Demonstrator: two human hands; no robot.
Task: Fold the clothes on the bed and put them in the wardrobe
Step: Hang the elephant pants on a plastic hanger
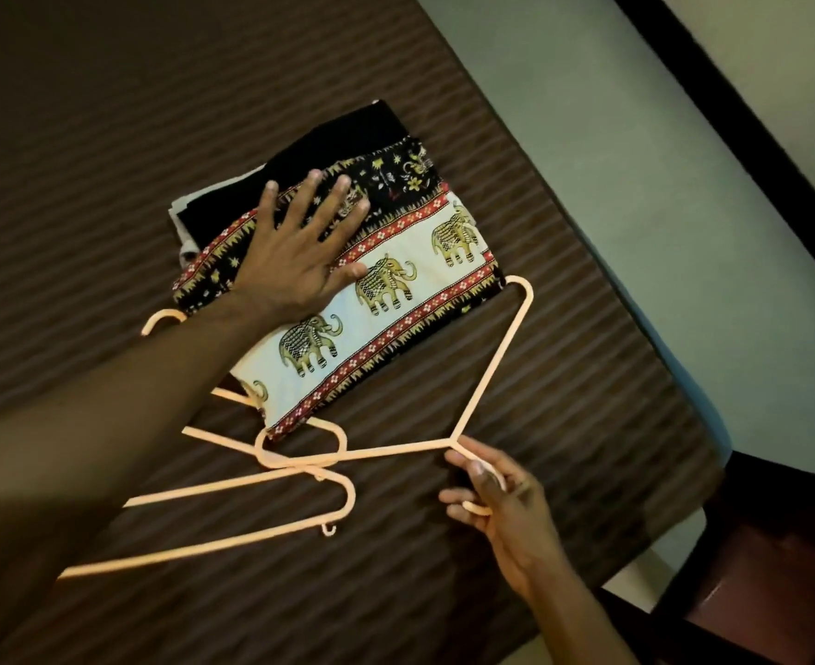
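Right hand [497, 501] grips hanger [487, 371]; left hand [295, 247] flat on folded clothes [396, 300].

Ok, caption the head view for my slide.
Left hand presses flat on the folded elephant-print cloth atop the stack, while the right hand grips a peach hanger by its hook.

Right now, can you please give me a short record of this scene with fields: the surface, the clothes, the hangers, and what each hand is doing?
surface: brown ribbed bedspread
clothes: folded elephant-print cloth on top of a folded black garment, stacked on the bed
hangers: peach plastic hangers, one held, others lying near the stack's front edge
left hand: flat, fingers spread, pressing on the printed cloth
right hand: holds the hook of the one hanger
task state: clothes folded, not yet in the wardrobe
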